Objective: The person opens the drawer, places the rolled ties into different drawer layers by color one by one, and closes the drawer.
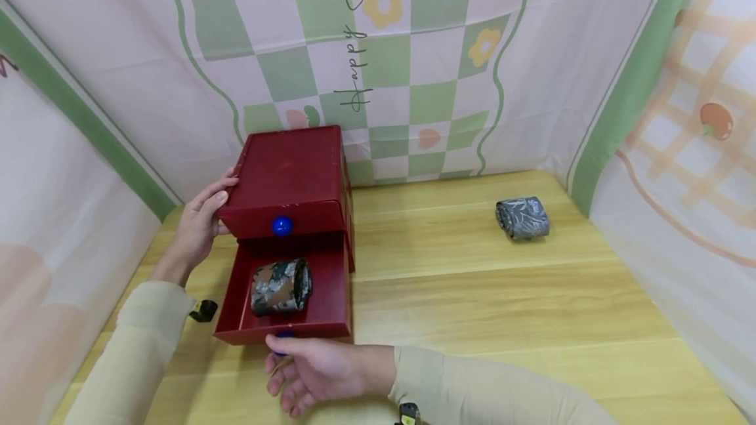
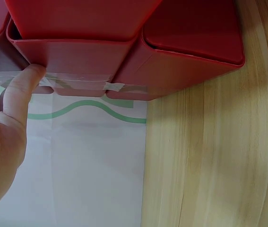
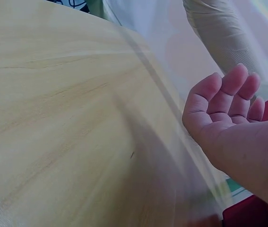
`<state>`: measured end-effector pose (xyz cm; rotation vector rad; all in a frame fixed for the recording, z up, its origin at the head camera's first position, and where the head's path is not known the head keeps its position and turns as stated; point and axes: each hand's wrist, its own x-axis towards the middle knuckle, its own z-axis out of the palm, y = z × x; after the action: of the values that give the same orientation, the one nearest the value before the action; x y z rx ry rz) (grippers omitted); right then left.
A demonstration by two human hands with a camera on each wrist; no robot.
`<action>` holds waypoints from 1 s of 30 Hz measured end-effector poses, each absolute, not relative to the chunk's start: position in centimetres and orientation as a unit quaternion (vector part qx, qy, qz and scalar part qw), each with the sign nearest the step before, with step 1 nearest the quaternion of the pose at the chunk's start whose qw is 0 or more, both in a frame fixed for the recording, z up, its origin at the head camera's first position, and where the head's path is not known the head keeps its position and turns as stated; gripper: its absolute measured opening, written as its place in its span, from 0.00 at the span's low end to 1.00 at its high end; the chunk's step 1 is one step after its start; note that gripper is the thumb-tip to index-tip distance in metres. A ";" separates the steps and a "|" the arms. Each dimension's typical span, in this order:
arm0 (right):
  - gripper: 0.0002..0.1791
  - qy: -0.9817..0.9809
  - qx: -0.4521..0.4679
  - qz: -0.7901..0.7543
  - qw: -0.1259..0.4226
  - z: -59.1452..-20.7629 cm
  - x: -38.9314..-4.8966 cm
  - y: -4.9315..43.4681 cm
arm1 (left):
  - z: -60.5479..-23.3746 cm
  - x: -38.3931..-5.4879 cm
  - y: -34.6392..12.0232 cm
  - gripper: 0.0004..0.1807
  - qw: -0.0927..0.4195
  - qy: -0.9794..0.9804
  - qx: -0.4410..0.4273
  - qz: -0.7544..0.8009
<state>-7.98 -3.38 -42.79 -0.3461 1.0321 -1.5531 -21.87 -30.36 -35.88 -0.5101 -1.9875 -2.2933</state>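
Note:
A dark red two-drawer box (image 1: 289,166) stands against the back cloth, its lower drawer (image 1: 327,300) pulled out. In that drawer lies a rolled camouflage-patterned cloth (image 1: 277,287). My left hand (image 1: 201,218) rests against the box's left side, fingers extended; in the left wrist view the thumb (image 2: 22,92) presses the red wall. My right hand (image 1: 325,366) is at the drawer's front, its thumb overlapping the lower blue knob (image 1: 283,335). Its other fingers (image 3: 233,85) curl loosely with nothing between them. Farther right lies a grey leaf-patterned rolled cloth (image 1: 522,218).
A wooden table (image 1: 472,307) lies under everything. Printed cloth walls (image 1: 390,51) rise at its back and both sides. The closed upper drawer carries another blue knob (image 1: 282,226). Clear tape (image 2: 82,81) runs across the box's side in the left wrist view.

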 end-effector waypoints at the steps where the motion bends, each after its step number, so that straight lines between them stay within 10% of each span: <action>1: 0.24 0.443 -0.150 -0.665 0.583 -42.8 -8.0 -3.4 | -35.9 -21.9 -30.4 0.18 0.032 -0.646 -0.166 -0.745; 30: 0.23 0.439 -0.147 -0.683 0.565 -41.5 -10.2 -3.6 | -36.0 -22.0 -30.5 0.18 0.030 -0.648 -0.170 -0.741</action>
<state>-10.18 -3.63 -41.53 -0.3448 1.0337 -1.6070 -22.01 -30.54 -36.01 -0.5251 -1.9991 -2.2852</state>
